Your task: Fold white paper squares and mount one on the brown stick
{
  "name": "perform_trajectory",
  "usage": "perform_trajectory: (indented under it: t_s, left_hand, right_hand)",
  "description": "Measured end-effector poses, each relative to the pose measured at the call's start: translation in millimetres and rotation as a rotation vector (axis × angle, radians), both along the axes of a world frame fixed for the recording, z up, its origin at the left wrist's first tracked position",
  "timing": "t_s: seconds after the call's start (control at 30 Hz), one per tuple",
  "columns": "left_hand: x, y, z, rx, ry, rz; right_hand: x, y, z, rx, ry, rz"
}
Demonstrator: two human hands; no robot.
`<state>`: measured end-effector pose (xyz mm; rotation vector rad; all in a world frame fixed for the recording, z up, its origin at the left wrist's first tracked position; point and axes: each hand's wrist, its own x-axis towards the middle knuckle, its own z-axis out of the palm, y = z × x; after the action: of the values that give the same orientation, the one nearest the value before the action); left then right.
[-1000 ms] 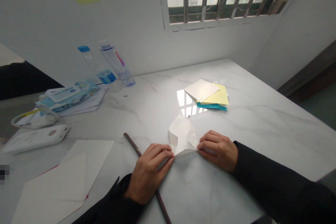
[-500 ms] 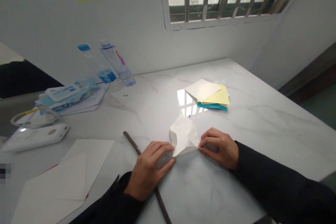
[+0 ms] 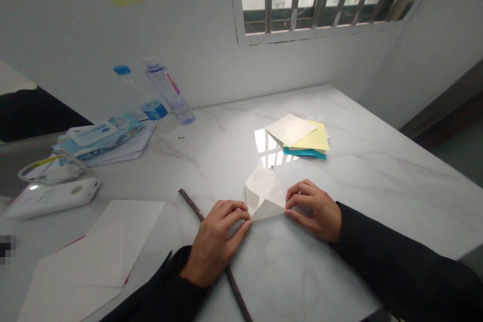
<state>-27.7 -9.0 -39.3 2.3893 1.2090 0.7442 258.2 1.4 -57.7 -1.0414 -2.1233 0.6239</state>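
A small sheet of off-white paper [image 3: 266,193], folded with its flaps partly raised, lies on the marbled table between my hands. My left hand [image 3: 221,239] pinches its near left corner between thumb and fingers. At the near right corner, my right hand [image 3: 313,209] grips the paper with its fingertips. The near flap stands up in a triangular shape. Beneath my left hand and wrist runs a thin dark brown stick [image 3: 190,204], partly hidden by the hand.
Beyond the paper is a pile of cream, yellow and blue paper squares [image 3: 317,136]. White sheets [image 3: 86,261] lie at left, behind them a white power bank [image 3: 56,196] with a cable, a tissue pack [image 3: 98,136] and two plastic bottles [image 3: 173,95] by the wall.
The near edge of the paper has come up and folded inward, away from me, into a triangular flap. Both hands keep hold of its corners, having shifted slightly.
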Motion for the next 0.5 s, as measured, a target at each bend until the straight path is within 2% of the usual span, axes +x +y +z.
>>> perform_trajectory:
  t_s: [0.23, 0.5]
  left_hand:
    - [9, 0, -1.6, 0.009, 0.024, 0.045]
    - [17, 1, 3.4, 0.012, 0.008, 0.036]
  right_hand:
    - [-2, 0, 0.1, -0.011, -0.018, -0.005]
    - [-4, 1, 2.0, -0.017, -0.020, -0.009]
